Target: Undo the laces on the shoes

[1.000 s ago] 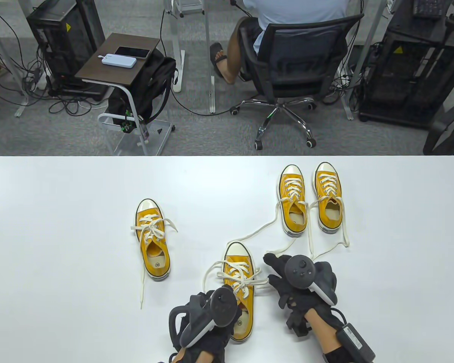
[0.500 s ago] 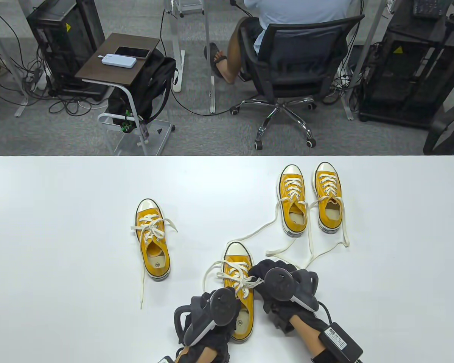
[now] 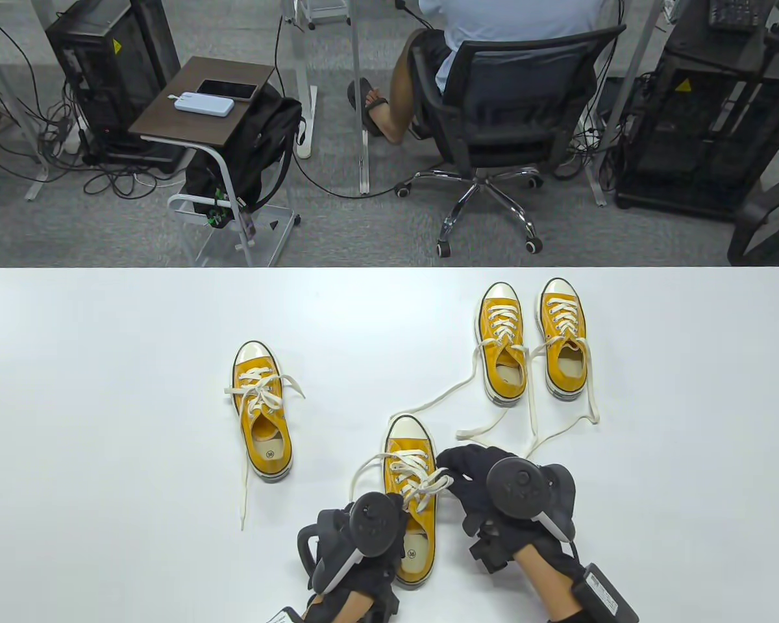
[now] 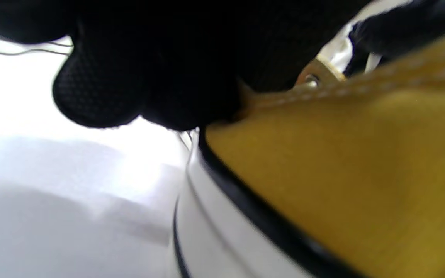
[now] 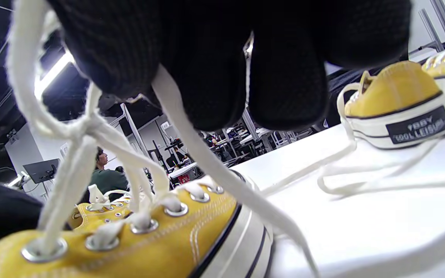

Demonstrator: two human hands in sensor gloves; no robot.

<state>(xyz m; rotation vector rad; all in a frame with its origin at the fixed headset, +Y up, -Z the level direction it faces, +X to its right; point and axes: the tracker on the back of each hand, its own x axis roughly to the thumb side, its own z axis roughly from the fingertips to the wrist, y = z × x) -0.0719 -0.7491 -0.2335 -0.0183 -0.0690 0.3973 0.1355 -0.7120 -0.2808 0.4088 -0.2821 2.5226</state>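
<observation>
The near yellow shoe (image 3: 410, 513) points away from me, and its white lace bow (image 3: 423, 483) is still knotted. My left hand (image 3: 370, 529) grips the shoe's left side near the heel; in the left wrist view its fingers (image 4: 149, 77) curl on the collar of the shoe (image 4: 342, 173). My right hand (image 3: 467, 474) is at the shoe's right side and pinches a strand of the bow. Seen from the right wrist, the fingers (image 5: 207, 77) pinch the lace (image 5: 191, 135) above the shoe (image 5: 149, 239).
Another yellow shoe (image 3: 261, 409) with a tied bow stands to the left. Two more yellow shoes (image 3: 501, 344) (image 3: 563, 337) stand at the back right, their loose laces (image 3: 532, 415) trailing over the white table (image 3: 104, 389) toward my right hand. A person sits on an office chair (image 3: 506, 110) beyond the table.
My right hand came in from the right with fingers spread, reached over the bow, and now pinches a strand, drawn slightly back to the right. The left hand stayed on the shoe.
</observation>
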